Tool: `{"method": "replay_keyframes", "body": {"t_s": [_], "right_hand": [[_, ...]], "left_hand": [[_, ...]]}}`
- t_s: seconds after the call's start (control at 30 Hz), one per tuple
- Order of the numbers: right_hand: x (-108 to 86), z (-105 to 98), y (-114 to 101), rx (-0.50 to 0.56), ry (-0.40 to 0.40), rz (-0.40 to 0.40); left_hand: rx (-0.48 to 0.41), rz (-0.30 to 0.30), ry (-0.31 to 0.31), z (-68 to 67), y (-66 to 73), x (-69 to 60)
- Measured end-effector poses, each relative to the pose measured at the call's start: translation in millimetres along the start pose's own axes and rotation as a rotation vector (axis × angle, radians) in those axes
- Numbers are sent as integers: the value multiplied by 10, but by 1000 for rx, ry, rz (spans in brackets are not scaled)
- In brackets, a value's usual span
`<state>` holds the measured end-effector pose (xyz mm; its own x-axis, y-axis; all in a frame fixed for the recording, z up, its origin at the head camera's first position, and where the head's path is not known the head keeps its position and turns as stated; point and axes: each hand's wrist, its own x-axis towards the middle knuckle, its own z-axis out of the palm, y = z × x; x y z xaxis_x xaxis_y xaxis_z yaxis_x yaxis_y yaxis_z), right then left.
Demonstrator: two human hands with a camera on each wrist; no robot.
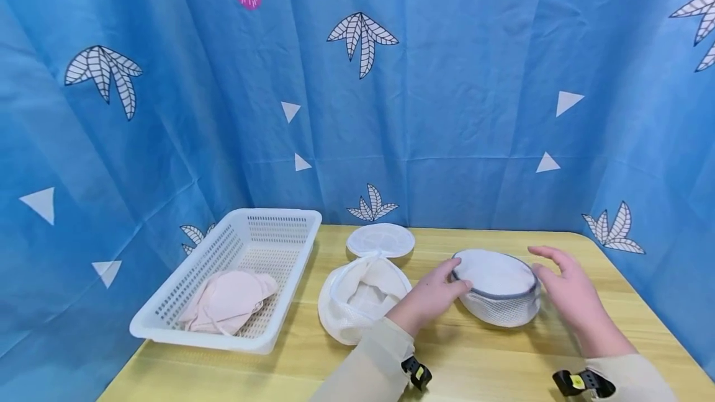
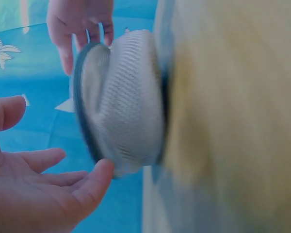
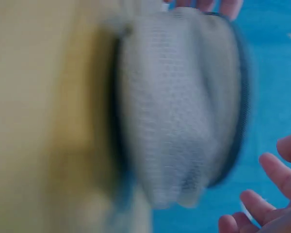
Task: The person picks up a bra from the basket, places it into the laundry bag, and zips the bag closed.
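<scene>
A round white mesh laundry bag (image 1: 497,306) with a grey rim stands on the right part of the table, its white top facing up. At its left side is my left hand (image 1: 432,293), fingers spread and relaxed, with fingertips at the rim. My right hand (image 1: 572,293) is held off the right side of the bag, fingers apart and nothing in them. Both wrist views show the bag's mesh side (image 2: 131,97) between the two hands, somewhat blurred. Left of it lies a second white mesh bag (image 1: 341,312), opened, with its round lid (image 1: 381,239) folded back.
A white perforated plastic basket (image 1: 304,253) stands at the left of the table, holding a folded pale pink garment (image 1: 234,299) with a thin strap. The wooden table (image 1: 463,368) ends at a blue patterned curtain (image 1: 447,110) behind and at both sides.
</scene>
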<state>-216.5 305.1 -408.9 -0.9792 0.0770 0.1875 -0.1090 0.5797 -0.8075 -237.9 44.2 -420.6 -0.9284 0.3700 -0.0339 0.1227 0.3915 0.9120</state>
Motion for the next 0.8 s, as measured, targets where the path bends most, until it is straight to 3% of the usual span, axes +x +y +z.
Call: {"method": "replay_keyframes", "body": {"t_s": [0.13,0.33,0.57,0.67,0.8], "right_hand": [[-56,-63,-263,-27,21,-105],[-35,33,-634,-20,-88,-199],[18,290,-904,-2,-198,-248],[31,440,-973,2,-243,-268],[52,645,-1021,45,-309,-253]], "left_hand": [[57,38,11,-91,79,-106],[224,130,-31,-345,283,-341],[481,226,-38,-989,550,-711],[603,259,3,-1311,626,-921],[692,229,101,-1722,682,-1140]]}}
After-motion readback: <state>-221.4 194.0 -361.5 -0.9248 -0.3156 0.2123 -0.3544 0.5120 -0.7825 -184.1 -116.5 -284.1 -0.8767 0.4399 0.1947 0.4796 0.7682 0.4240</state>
